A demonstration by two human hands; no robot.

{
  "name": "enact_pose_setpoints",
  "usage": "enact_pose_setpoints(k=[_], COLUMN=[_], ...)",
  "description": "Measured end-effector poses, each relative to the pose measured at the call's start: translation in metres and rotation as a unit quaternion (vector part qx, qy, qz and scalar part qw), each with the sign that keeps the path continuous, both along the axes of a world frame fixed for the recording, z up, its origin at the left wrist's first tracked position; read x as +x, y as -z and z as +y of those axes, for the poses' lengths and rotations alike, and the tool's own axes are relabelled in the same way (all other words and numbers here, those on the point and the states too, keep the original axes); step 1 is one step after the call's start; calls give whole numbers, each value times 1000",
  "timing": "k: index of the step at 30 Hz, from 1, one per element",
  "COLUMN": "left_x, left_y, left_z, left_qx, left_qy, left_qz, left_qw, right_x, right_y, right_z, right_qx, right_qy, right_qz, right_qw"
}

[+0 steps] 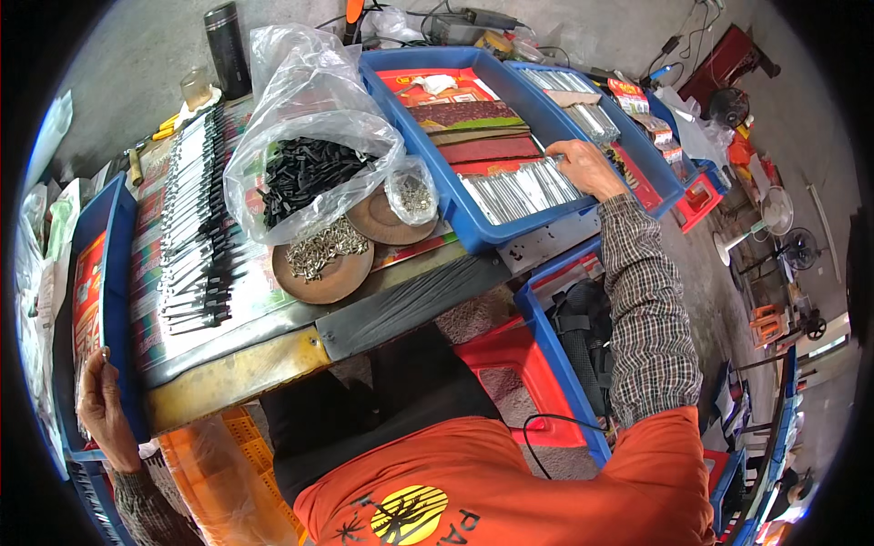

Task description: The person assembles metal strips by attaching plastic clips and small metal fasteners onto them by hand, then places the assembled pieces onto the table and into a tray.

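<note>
At the right end of a row of flat silver metal strips (523, 193), my right hand (590, 170) is closed, its fingers curled onto the strips. The strips stand packed on edge in a large blue tray (482, 238). My left hand (103, 405) hangs over a blue tray (125, 214) at the far left. Its fingers are drawn together, and what they may hold is too small to make out. Between my hands, silver strips with black end pieces (196, 227) lie in a long overlapping row on the table.
A clear plastic bag (319, 100) of black plastic parts (314, 173) stands mid-table. Before it are a brown dish (314, 287) of small screws and a second brown dish (391, 227) bearing a small bag. A dark flask (228, 50) stands behind. Another blue tray (669, 196) sits farther right.
</note>
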State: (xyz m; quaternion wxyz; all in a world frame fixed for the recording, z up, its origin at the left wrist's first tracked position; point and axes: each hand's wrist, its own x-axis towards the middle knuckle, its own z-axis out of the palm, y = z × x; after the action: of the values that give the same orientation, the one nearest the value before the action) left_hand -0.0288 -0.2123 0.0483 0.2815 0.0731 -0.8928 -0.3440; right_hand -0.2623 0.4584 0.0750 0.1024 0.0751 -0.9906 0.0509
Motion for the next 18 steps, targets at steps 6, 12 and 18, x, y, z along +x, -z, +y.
enact_pose_setpoints(k=[6,12,18], left_x=[0,4,4], left_y=[5,2,4], left_z=[39,76,94], left_qx=[71,179,157], left_qy=[27,83,123], left_qz=[18,-47,-32], left_qw=[997,979,979], right_x=[1,-3,-4], right_y=[-5,-3,3], right_z=[-1,1,22], right_qx=[0,-48,15], right_qy=[34,25,45], right_qz=[-38,-28,-4], right_qw=[999,998,999])
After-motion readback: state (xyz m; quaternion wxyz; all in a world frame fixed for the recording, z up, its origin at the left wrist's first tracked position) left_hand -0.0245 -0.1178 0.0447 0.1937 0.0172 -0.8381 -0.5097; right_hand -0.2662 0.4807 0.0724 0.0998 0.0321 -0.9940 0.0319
